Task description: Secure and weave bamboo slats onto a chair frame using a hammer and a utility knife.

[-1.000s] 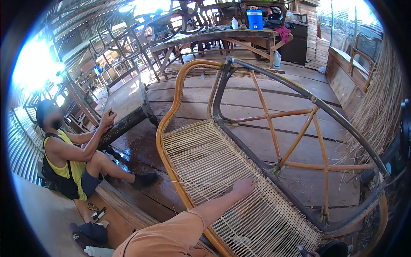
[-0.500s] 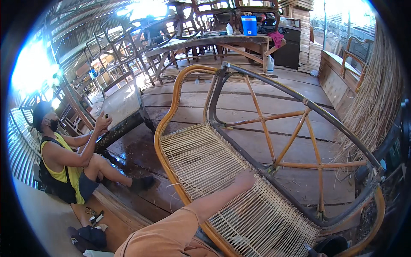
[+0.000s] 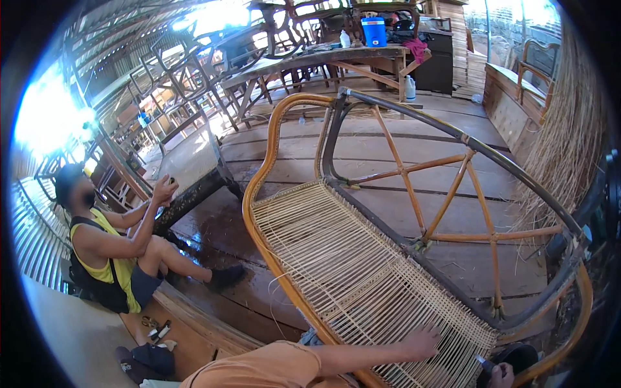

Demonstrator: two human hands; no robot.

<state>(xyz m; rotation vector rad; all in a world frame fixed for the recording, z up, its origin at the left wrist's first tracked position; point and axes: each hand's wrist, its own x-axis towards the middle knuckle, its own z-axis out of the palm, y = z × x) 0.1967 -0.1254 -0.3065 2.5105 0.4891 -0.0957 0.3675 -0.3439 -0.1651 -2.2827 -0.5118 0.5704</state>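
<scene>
A rattan bench [image 3: 262,181] with an orange-brown and dark pole frame lies tilted in front of me. Pale cane strands are woven across its seat panel [image 3: 323,239]. My left hand [image 3: 420,341] rests on the strands near the lower end, fingers stretched out flat. At the panel's lower right corner, my right hand [image 3: 501,375] is closed around a short tool [image 3: 482,363] with a pale tip; its exact kind is unclear. Only part of that hand shows. Beside it is a dark rounded thing [image 3: 522,354], partly hidden by the frame.
At left a seated person in a yellow top [image 3: 103,271] holds a small dark object. Small tools [image 3: 159,331] and a dark cap [image 3: 152,359] lie near me. A workbench [image 3: 297,61] carries a blue cooler [image 3: 374,32]. Loose fibre strands [image 3: 563,142] hang at right.
My left hand has slid down the woven panel toward its lower right end. My right hand with the tool has come further into view. The whole view has shifted slightly.
</scene>
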